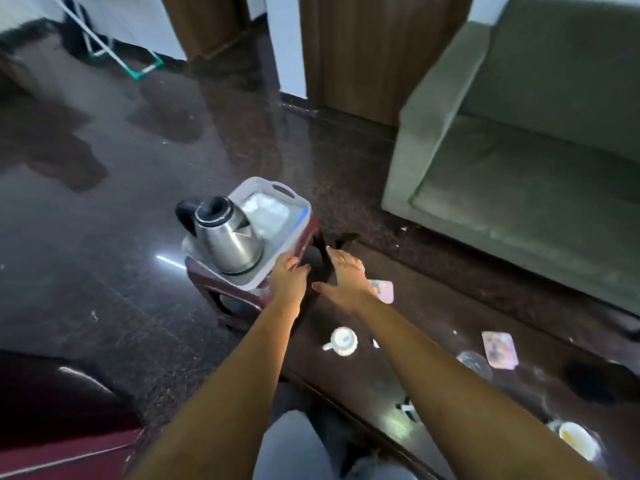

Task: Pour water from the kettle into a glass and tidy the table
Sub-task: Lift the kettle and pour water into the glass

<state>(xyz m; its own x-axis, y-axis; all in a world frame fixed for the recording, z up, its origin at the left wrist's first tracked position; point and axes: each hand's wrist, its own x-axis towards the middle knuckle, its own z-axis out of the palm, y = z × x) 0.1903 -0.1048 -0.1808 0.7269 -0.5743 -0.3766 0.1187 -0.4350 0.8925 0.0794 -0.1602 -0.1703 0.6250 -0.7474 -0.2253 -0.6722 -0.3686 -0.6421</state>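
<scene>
A steel kettle [227, 235] with a black handle stands in a white plastic basket [296, 202] on a small dark red stool [221, 292]. My left hand [287, 275] rests its fingers on the basket's near corner, holding nothing. Beside it, my right hand [346, 277] hovers open, fingers spread, over the dark coffee table [346, 382]. On that table a clear glass [475, 364] stands to the right, near a pink coaster [499, 349]. A white cup [343, 341] lies on the table under my right forearm.
A green sofa [540, 140] fills the right side behind the table. Another pink coaster [383, 291], a dark round object [594, 382] and a white bowl [576, 439] sit on the table. A dark red seat [52, 420] is at lower left. The glossy dark floor stretches left.
</scene>
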